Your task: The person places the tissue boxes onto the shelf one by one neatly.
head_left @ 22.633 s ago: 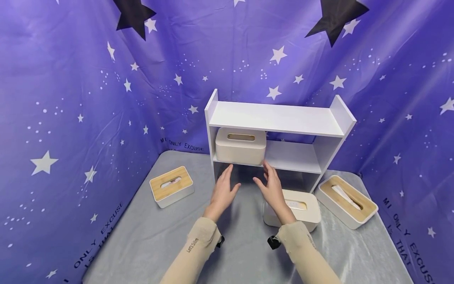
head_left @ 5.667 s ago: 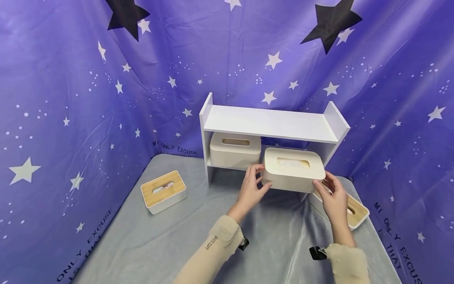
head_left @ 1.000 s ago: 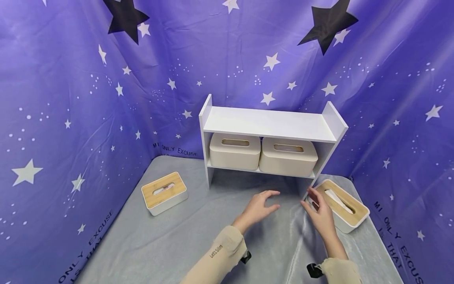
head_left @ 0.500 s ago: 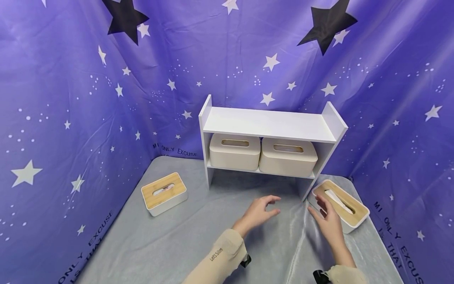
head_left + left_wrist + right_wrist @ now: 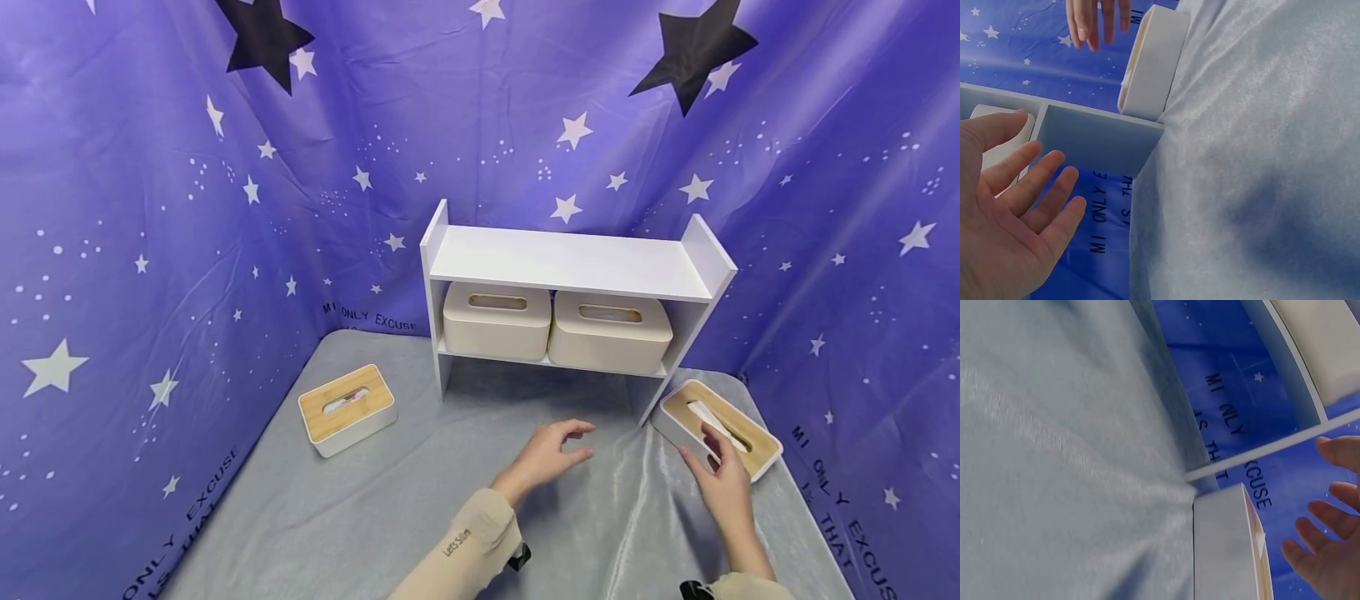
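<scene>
My left hand (image 5: 546, 454) hovers over the cloth in front of the shelf, its fingers spread and loosely bent around nothing. Over the near side of a white tissue box with a wooden lid (image 5: 681, 408) is my right hand (image 5: 729, 487); its fingers are relaxed and hold nothing. In the right wrist view that hand (image 5: 1329, 537) appears apart from the box (image 5: 1222, 550). A white tissue shows in the lid's slot. Two cream tissue boxes, a left one (image 5: 497, 333) and a right one (image 5: 611, 343), sit side by side on the middle shelf.
The white two-tier shelf (image 5: 570, 254) stands at the back of a grey cloth-covered table (image 5: 420, 500). Another wooden-lidded tissue box (image 5: 348, 417) lies at the left. Purple star-patterned curtains (image 5: 495, 125) enclose the table on the visible sides.
The right cream tissue box went from the table, carried in both hands, onto the middle shelf. Since then my right hand has moved right, over the wooden-lidded box; my left barely moved.
</scene>
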Demonstrator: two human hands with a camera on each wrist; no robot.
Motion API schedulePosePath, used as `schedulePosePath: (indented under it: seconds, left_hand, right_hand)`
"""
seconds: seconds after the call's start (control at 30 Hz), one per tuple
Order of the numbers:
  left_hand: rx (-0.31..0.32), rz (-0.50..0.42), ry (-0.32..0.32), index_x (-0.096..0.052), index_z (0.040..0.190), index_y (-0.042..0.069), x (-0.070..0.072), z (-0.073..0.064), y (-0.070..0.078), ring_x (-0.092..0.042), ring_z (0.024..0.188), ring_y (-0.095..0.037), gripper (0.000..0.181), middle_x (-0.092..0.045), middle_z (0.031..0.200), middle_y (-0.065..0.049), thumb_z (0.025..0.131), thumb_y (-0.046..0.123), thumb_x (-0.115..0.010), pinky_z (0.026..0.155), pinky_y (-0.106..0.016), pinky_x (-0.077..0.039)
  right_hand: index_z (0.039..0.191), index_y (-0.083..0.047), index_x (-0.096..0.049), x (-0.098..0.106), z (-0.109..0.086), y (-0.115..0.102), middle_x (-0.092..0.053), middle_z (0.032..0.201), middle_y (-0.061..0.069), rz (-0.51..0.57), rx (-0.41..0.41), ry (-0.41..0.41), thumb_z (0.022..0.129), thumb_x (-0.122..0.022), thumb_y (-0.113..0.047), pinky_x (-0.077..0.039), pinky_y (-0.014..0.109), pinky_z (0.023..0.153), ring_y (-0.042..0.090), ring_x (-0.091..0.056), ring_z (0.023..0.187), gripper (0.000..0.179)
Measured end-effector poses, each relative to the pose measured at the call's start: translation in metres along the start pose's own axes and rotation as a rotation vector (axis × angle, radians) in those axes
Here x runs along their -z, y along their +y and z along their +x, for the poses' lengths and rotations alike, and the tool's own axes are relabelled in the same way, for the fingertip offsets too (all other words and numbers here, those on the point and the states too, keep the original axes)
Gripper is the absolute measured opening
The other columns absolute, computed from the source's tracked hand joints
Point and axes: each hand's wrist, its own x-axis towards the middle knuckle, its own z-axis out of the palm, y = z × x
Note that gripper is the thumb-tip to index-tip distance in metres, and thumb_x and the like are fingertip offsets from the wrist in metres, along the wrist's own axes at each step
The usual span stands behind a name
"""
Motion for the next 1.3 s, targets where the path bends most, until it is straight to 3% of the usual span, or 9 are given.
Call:
schedulePosePath:
  seconds: [0.17,0.3,0.4,0.53,0.63,0.8,0.93,1.17,1.3]
  left_hand:
    - [0.003,-0.02,-0.007,-0.062,0.135,0.018,-0.002,-0.001,-0.002,-0.062,0.123,-0.015,0.038,-0.066,0.134,0.001,0.098,0.028,-0.064,0.103,-0.025,-0.052]
    - [0.005,-0.02,-0.01,-0.062,0.135,0.017,-0.002,-0.002,-0.002,-0.062,0.122,-0.014,0.038,-0.066,0.133,0.002,0.098,0.027,-0.065,0.102,-0.025,-0.052]
    - [0.01,-0.016,-0.012,-0.062,0.134,0.02,-0.003,-0.002,-0.002,-0.062,0.123,-0.013,0.037,-0.066,0.134,0.003,0.098,0.029,-0.064,0.103,-0.025,-0.052]
    - [0.013,-0.024,-0.016,-0.062,0.135,0.02,-0.004,-0.001,-0.003,-0.061,0.124,-0.013,0.037,-0.065,0.134,0.003,0.099,0.028,-0.063,0.104,-0.025,-0.051]
    - [0.011,-0.031,-0.019,-0.062,0.135,0.018,-0.004,0.0,-0.003,-0.061,0.124,-0.014,0.038,-0.066,0.134,0.002,0.098,0.026,-0.064,0.104,-0.025,-0.052]
    - [0.019,-0.033,-0.027,-0.062,0.135,0.019,-0.005,0.004,-0.004,-0.061,0.124,-0.013,0.038,-0.065,0.134,0.004,0.098,0.028,-0.064,0.104,-0.025,-0.051]
    - [0.022,-0.048,-0.038,-0.061,0.135,0.022,-0.008,0.007,-0.005,-0.061,0.124,-0.01,0.038,-0.064,0.135,0.006,0.099,0.03,-0.063,0.104,-0.023,-0.051]
    - [0.013,-0.063,-0.046,-0.062,0.135,0.02,-0.013,0.009,-0.003,-0.061,0.124,-0.01,0.037,-0.065,0.135,0.004,0.098,0.028,-0.064,0.104,-0.022,-0.051]
    - [0.013,-0.071,-0.051,-0.062,0.135,0.018,-0.014,0.008,-0.003,-0.061,0.124,-0.011,0.038,-0.065,0.135,0.003,0.099,0.027,-0.063,0.104,-0.022,-0.051]
  right_hand:
    - [0.14,0.003,-0.051,0.009,0.0,0.008,-0.052,0.14,0.027,-0.031,-0.064,0.078,0.09,-0.071,-0.01,-0.033,-0.009,0.087,-0.019,-0.038,0.107,0.056]
    - [0.137,0.004,-0.054,0.015,0.0,0.017,-0.054,0.135,0.026,-0.067,-0.068,0.176,0.089,-0.072,-0.012,-0.034,-0.006,0.088,-0.018,-0.037,0.106,0.054]
    - [0.134,0.004,-0.056,0.019,0.001,0.023,-0.055,0.13,0.026,-0.105,-0.069,0.24,0.088,-0.073,-0.01,-0.034,-0.001,0.09,0.001,-0.048,0.11,0.051]
    - [0.138,0.005,-0.051,0.024,0.001,0.03,-0.047,0.14,0.03,-0.131,-0.122,0.258,0.089,-0.07,-0.013,-0.04,0.027,0.113,0.041,-0.047,0.125,0.055]
    - [0.143,0.005,-0.045,0.028,0.001,0.034,-0.038,0.15,0.031,-0.128,-0.18,0.246,0.091,-0.069,-0.015,-0.031,0.054,0.121,0.05,-0.039,0.136,0.06]
    - [0.147,0.005,-0.038,0.029,0.001,0.043,-0.031,0.154,0.032,-0.143,-0.221,0.23,0.092,-0.067,-0.015,-0.022,0.06,0.123,0.05,-0.028,0.145,0.065]
    - [0.15,0.004,-0.033,0.027,0.002,0.05,-0.027,0.156,0.032,-0.166,-0.248,0.216,0.094,-0.064,-0.015,-0.02,0.061,0.123,0.051,-0.025,0.146,0.067]
    - [0.154,0.003,-0.026,0.026,0.004,0.058,-0.023,0.158,0.032,-0.166,-0.277,0.192,0.094,-0.065,-0.018,-0.023,0.06,0.122,0.053,-0.027,0.144,0.075]
    - [0.155,0.004,-0.021,0.026,0.006,0.063,-0.02,0.159,0.033,-0.173,-0.275,0.169,0.093,-0.066,-0.017,-0.019,0.058,0.124,0.051,-0.022,0.147,0.079]
